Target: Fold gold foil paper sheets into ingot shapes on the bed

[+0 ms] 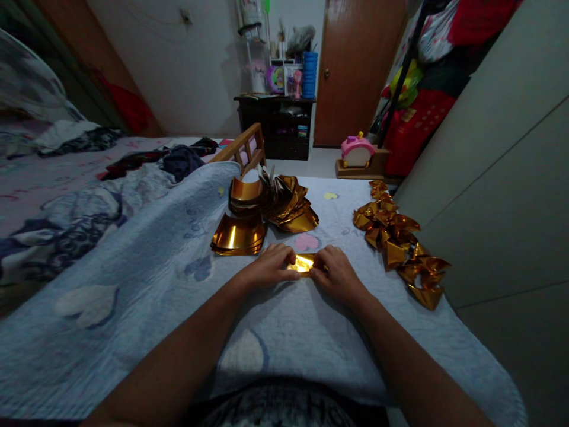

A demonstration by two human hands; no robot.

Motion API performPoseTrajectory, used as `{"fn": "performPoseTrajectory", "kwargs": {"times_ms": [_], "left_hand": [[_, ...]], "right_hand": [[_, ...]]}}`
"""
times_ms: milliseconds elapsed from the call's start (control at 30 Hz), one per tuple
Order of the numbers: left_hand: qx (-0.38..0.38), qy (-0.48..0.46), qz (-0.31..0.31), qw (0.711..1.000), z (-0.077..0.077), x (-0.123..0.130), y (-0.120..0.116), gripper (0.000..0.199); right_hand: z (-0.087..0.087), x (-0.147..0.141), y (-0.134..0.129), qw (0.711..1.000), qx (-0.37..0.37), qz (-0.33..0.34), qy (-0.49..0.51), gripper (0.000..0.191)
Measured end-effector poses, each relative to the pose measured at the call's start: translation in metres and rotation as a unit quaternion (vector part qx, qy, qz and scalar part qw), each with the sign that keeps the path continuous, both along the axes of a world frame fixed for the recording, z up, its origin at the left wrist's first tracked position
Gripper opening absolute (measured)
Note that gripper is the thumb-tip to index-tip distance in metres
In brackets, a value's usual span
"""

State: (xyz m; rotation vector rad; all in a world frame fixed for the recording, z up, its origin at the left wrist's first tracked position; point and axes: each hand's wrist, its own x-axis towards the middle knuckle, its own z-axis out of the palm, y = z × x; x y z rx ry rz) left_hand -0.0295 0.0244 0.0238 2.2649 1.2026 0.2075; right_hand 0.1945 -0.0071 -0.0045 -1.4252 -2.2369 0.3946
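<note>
A small strip of shiny gold foil paper (304,263) lies between my two hands, low over the heart-patterned blanket. My left hand (274,264) pinches its left end, thumb below and fingers curled on top. At the other end my right hand (334,270) grips it the same way; the fingers cover both ends. Just beyond my left hand sits a stack of gold foil sheets (239,233), with more curved gold sheets (291,204) fanned out behind it. A row of folded gold foil pieces (402,237) runs along the right side.
The pale blue blanket (178,332) spreads under everything. A wooden rail (242,145) stands behind the sheets. Clothes and bedding (102,201) lie at left. A tall pale cabinet (502,178) borders the right. Farther back are a dark shelf (275,127) and a pink toy (357,151).
</note>
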Motion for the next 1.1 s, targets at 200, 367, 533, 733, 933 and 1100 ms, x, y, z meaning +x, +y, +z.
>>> {"fn": "performPoseTrajectory", "kwargs": {"times_ms": [200,367,533,733,933,1100], "left_hand": [[0.026,0.018,0.020,0.999,-0.006,0.006,-0.002,0.020],[0.027,0.019,0.029,0.999,-0.008,0.007,-0.002,0.024],[0.018,0.021,0.037,0.999,-0.007,0.007,-0.002,0.020],[0.019,0.022,0.030,0.999,-0.006,0.006,-0.002,0.018],[0.017,0.021,0.030,0.999,-0.006,0.006,-0.002,0.018],[0.016,0.022,0.029,0.999,-0.006,0.006,-0.002,0.017]], "right_hand": [[0.003,-0.010,-0.005,0.997,-0.016,-0.024,-0.078,0.015],[0.006,-0.016,-0.006,0.993,-0.021,-0.053,-0.106,0.016],[0.011,-0.015,-0.007,0.989,-0.034,-0.086,-0.111,0.021],[0.010,-0.001,-0.006,0.989,-0.044,-0.090,-0.111,0.028],[0.001,0.010,-0.004,0.991,-0.020,-0.089,-0.101,0.044],[-0.005,0.017,-0.001,0.992,-0.016,-0.076,-0.099,0.050]]}}
